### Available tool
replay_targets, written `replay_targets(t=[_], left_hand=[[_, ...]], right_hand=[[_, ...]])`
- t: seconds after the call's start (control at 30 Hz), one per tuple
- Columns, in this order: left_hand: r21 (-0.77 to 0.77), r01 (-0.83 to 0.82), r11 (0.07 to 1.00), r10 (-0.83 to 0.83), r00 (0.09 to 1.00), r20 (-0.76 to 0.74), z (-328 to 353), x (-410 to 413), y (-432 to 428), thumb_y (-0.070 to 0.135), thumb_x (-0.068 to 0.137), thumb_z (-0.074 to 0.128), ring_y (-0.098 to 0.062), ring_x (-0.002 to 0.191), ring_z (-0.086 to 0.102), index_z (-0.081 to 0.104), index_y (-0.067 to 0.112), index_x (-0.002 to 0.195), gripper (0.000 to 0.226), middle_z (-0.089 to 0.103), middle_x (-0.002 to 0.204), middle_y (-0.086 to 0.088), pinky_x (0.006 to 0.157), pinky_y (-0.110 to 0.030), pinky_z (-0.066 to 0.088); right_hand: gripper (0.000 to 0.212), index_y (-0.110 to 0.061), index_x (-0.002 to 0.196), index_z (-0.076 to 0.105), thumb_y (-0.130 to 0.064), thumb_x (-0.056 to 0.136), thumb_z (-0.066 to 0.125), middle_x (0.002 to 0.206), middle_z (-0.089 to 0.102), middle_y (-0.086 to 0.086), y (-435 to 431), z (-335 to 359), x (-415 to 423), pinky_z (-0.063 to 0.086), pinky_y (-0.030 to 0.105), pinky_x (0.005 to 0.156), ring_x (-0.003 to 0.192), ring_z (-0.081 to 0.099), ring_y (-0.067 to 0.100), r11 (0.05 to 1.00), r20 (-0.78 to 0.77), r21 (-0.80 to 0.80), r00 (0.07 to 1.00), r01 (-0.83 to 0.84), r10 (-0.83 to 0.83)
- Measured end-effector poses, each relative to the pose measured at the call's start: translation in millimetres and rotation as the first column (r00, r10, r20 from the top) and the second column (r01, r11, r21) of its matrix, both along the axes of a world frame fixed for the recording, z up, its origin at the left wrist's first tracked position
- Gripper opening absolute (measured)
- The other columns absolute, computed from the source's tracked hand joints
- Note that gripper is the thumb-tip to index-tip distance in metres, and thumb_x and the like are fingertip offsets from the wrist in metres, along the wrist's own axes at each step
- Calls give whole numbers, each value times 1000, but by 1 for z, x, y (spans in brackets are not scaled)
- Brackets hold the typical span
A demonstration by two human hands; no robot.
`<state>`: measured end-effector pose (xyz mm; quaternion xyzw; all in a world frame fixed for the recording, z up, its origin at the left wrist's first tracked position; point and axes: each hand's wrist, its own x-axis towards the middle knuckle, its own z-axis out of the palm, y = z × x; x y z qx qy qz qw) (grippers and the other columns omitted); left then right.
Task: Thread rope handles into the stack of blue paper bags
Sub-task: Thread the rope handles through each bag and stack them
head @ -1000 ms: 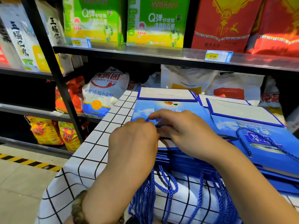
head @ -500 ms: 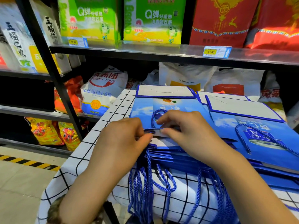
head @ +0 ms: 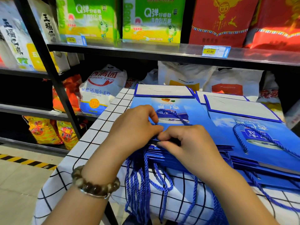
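Here, each grip, left hand (head: 134,127) and right hand (head: 186,143), pinches the top bag (head: 199,111); loose ropes (head: 138,184) dangle below; shelves (head: 146,49) behind.

The head camera looks forward and down, close over the table (head: 90,137), facing store shelves (head: 146,50).

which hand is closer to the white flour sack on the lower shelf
Left. The left hand is right of and below the flour sack in the picture; the right hand lies farther right, beyond the left hand.
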<state>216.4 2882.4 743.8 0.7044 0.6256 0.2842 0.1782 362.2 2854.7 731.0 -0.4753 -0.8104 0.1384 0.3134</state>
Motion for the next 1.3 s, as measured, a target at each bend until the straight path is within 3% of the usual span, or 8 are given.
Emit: replay_targets(t=[0.37,0.47,0.63,0.83,0.93,1.03,1.13,1.3], left_hand=[[46,-1,999,-7,987,163,-6,-4,9,24,80,68,-9,54,50,53,28,71,18,60,61,2,58,-27,39],[130,-37,991,-2,959,284,-6,-7,2,22,82,64,-11,58,56,56,30,72,15,62,64,5,63,-27,44],[372,-255,892,12,838,546,-9,-15,-20,18,82,59,2,77,58,55,33,81,15,63,79,19,73,-21,45],[534,-416,736,-117,698,706,-26,6,-50,30,83,45,-9,96,51,47,31,102,19,52,102,9,84,-19,39],[412,-125,903,-127,837,533,-24,26,-56,46,74,49,2,107,53,50,32,118,47,56,115,18,88,-21,45],[308,64,949,-163,937,308,-23,47,-55,60,64,52,-6,128,41,17,35,144,91,39,143,11,99,-36,43],[422,74,903,-180,959,217,-12,57,-50,64,64,48,-2,136,21,-10,49,138,95,16,154,10,106,-23,27],[625,123,771,-244,964,111,7,59,-41,41,74,53,-7,133,30,22,26,142,77,30,150,-2,106,-18,22]], right_hand=[[35,-31,82,66,-58,65,53,75,64,-14,-11,-3,-10,49,25,50,68,64,11,962,321,271,944,-22,-69],[33,-30,77,68,-54,55,70,68,57,-9,-13,-4,-18,42,21,50,64,59,15,933,446,352,889,-73,-99],[27,-32,66,69,-50,66,49,59,58,-11,-10,12,-12,30,19,39,55,60,15,905,412,424,897,-32,-162],[22,-18,70,67,-35,76,54,61,64,1,0,39,-10,45,31,43,55,62,29,875,169,470,962,111,-213],[22,-15,70,65,-33,78,55,63,65,4,1,50,-12,46,34,51,59,59,30,878,-28,442,981,186,-194],[16,-17,69,65,-28,78,58,60,63,0,-1,60,-14,39,33,58,57,54,17,873,-274,418,951,251,-143],[12,-26,68,63,-27,80,59,63,64,-8,-6,71,-5,41,19,54,54,52,1,914,-576,297,815,277,-59],[14,-20,69,66,-20,80,57,69,69,-8,-12,82,21,53,33,66,70,62,11,971,-868,132,496,200,16]])
